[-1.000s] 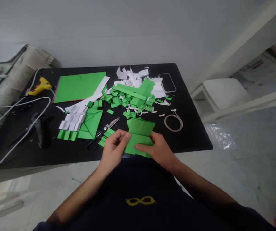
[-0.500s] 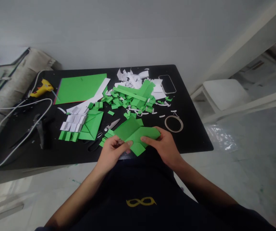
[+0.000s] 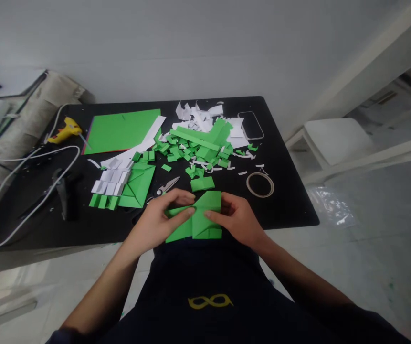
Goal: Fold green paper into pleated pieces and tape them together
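Observation:
A folded green paper point(image 3: 205, 223) is held at the table's front edge, with creases and a slanted flap on it. My left hand point(image 3: 160, 217) grips its left part, thumb on top and fingers behind. On the right side my right hand point(image 3: 239, 217) pinches it the same way, the fingertips partly hidden behind the paper. Just beyond lies a small green folded piece point(image 3: 202, 183). Scissors point(image 3: 164, 187) rest partly covered behind my left hand. To their left is a folded green sheet point(image 3: 139, 186) with white folded strips point(image 3: 112, 179) beside it.
Cut green scraps point(image 3: 191, 148) and white scraps point(image 3: 200, 117) are heaped at the back. A tape roll point(image 3: 260, 185) lies right, below a phone-shaped outline point(image 3: 251, 125). A yellow glue gun point(image 3: 65, 131), white cable point(image 3: 29, 157) and flat green sheets point(image 3: 122, 129) occupy the left.
The green paper has been turned and folded over, its spread flaps now lying flatter and squarer. Both hands have shifted with it, and the small green piece beyond is more exposed.

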`<state>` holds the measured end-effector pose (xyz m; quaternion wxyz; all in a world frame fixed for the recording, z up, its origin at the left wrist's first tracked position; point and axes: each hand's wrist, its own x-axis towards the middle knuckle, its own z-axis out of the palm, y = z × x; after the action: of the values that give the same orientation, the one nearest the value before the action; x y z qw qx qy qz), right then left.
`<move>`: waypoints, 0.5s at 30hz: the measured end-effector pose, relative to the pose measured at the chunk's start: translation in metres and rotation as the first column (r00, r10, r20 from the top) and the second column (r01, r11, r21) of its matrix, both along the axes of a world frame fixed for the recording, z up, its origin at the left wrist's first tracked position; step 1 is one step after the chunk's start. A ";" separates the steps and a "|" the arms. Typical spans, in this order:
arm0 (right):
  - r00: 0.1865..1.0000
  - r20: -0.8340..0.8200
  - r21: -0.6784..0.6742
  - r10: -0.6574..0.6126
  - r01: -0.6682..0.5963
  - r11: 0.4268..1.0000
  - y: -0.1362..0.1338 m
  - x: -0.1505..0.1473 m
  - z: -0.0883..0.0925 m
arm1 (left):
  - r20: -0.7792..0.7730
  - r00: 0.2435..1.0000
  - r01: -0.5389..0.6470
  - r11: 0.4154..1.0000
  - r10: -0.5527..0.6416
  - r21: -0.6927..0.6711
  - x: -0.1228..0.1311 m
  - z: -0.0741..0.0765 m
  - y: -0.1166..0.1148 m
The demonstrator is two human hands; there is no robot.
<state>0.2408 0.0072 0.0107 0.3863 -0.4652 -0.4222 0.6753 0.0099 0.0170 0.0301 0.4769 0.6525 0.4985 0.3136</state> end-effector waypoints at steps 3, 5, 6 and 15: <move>0.999 0.034 0.015 0.025 -0.025 1.000 -0.002 -0.001 0.001 | 0.026 0.999 0.041 0.998 -0.040 -0.052 0.006 -0.008 0.001; 0.997 0.069 0.040 0.019 -0.022 0.999 -0.003 -0.002 0.001 | 0.057 0.998 0.038 0.997 -0.034 -0.064 0.009 -0.012 0.001; 0.997 0.080 0.050 0.017 -0.021 0.999 -0.003 -0.001 0.001 | 0.074 0.997 0.033 0.997 -0.028 -0.069 0.010 -0.013 0.000; 0.995 0.103 0.112 0.009 -0.020 0.993 0.001 0.003 0.003 | 0.202 0.979 -0.024 0.997 0.040 -0.079 0.012 -0.006 -0.003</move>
<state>0.2433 0.0080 0.0140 0.3851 -0.4735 -0.4824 0.6283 0.0219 0.0143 0.0241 0.5448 0.5902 0.4691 0.3671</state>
